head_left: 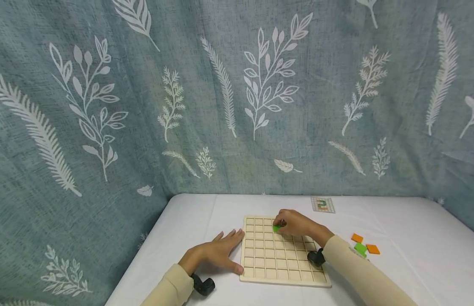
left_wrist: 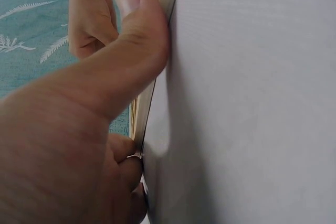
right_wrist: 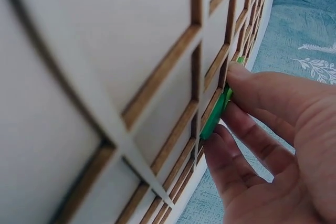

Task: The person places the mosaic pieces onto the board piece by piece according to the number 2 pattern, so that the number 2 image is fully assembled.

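A pale wooden grid board (head_left: 270, 262) lies on the white table, its squares divided by raised strips. My left hand (head_left: 221, 250) is at the board's left edge, fingers spread and fairly straight, with the thumb (left_wrist: 144, 30) against the side near the front corner. Over the back part of the grid, my right hand (head_left: 296, 223) pinches a small green tile (head_left: 276, 228) between thumb and fingers. Up close in the right wrist view, the green tile (right_wrist: 212, 118) is tilted against the grid strips, and another bit of green (right_wrist: 240, 60) shows just beyond the thumb.
Right of the board lie orange tiles (head_left: 373, 249) and green tiles (head_left: 360, 248), partly hidden by the right sleeve. A small card with a coloured grid pattern (head_left: 323, 205) lies near the back edge of the table. A leaf-patterned curtain (head_left: 237, 106) hangs behind the table.
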`<state>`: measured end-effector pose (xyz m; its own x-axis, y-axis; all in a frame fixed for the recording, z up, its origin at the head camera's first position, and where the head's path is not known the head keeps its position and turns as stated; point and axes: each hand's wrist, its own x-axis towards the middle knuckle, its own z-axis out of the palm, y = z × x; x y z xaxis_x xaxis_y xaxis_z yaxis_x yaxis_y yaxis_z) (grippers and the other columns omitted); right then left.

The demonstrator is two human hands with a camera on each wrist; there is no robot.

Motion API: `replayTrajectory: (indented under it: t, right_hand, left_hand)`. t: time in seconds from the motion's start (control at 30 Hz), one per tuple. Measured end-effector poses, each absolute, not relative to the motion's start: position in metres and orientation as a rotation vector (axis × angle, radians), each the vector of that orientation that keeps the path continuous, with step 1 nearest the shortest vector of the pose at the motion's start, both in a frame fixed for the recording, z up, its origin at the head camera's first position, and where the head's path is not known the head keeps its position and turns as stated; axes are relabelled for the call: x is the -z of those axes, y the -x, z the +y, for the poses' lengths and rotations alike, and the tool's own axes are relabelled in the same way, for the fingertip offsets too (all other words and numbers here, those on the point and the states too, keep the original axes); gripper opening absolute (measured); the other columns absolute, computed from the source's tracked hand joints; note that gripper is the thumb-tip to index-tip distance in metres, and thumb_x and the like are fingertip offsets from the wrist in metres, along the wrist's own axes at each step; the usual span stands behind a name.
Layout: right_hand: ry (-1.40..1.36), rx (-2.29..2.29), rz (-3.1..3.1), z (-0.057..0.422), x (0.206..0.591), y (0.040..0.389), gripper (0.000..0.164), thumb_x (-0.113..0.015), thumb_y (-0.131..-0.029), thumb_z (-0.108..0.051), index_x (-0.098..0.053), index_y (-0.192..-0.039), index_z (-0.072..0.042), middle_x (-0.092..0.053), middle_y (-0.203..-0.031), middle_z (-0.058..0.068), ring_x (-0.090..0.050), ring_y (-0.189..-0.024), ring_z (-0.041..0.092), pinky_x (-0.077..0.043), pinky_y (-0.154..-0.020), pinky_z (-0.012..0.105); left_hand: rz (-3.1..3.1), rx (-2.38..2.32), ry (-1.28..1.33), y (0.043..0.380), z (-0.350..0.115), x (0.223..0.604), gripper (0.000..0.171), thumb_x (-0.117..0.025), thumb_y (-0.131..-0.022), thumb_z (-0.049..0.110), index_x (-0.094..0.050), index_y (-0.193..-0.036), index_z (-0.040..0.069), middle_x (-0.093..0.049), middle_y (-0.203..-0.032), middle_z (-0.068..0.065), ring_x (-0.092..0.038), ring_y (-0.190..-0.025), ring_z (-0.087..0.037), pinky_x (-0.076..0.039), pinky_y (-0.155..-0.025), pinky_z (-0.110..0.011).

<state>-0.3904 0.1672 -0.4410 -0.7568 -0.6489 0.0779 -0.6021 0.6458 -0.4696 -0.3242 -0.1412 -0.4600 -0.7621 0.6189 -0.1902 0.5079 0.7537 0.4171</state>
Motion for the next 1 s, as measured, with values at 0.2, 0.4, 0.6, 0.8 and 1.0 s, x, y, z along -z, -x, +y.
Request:
replayTrajectory:
  t: [0.2,0.4,0.6,0.8,1.0]
  right_hand:
    - [1.073,0.722,2.766,0.168,0.441,0.39,0.018,-0.075,-0.089,-0.009,-0.075,-0.107,-0.007,-0.063,-0.098,0.003,-0.055,-0.084,0.007,-0.053,-0.074,0.025]
    - [1.039,0.741,2.775,0.173,0.442,0.388,0.024,-0.073,-0.091,-0.012,-0.072,-0.114,-0.004,-0.066,-0.104,0.005,-0.059,-0.09,0.01,-0.054,-0.078,0.028]
    - [1.063,0.795,2.808,0.182,0.432,0.381,0.024,-0.071,-0.093,-0.013,-0.069,-0.114,-0.002,-0.069,-0.111,0.013,-0.066,-0.1,0.024,-0.057,-0.084,0.036]
    - [0.996,0.876,2.831,0.2,0.417,0.362,0.03,-0.072,-0.093,-0.02,-0.066,-0.115,-0.002,-0.068,-0.111,0.013,-0.066,-0.098,0.021,-0.057,-0.082,0.032]
    - [0.886,0.957,2.892,0.235,0.405,0.333,0.033,-0.07,-0.095,-0.029,-0.065,-0.119,-0.007,-0.067,-0.114,0.011,-0.064,-0.099,0.017,-0.056,-0.087,0.035]
  left_hand:
    - [2.647,-0.49,-0.877,0.325,-0.14,0.462,0.115,-0.075,-0.079,0.062,-0.014,-0.161,0.009,-0.011,-0.169,-0.008,-0.01,-0.157,-0.025,-0.004,-0.127,-0.054]
    - [2.639,-0.492,-0.888,0.325,-0.14,0.464,0.115,-0.075,-0.079,0.061,-0.014,-0.161,0.009,-0.011,-0.169,-0.008,-0.009,-0.157,-0.025,-0.004,-0.127,-0.054]
    - [2.637,-0.496,-0.895,0.326,-0.138,0.467,0.115,-0.075,-0.079,0.062,-0.014,-0.161,0.009,-0.012,-0.169,-0.008,-0.01,-0.157,-0.025,-0.004,-0.127,-0.054]
    - [2.636,-0.5,-0.898,0.327,-0.14,0.466,0.114,-0.075,-0.08,0.062,-0.014,-0.161,0.009,-0.012,-0.169,-0.008,-0.01,-0.157,-0.025,-0.004,-0.127,-0.053]
    - [2.634,-0.496,-0.926,0.326,-0.144,0.464,0.114,-0.075,-0.08,0.061,-0.015,-0.161,0.008,-0.013,-0.169,-0.01,-0.011,-0.157,-0.028,-0.005,-0.126,-0.056]
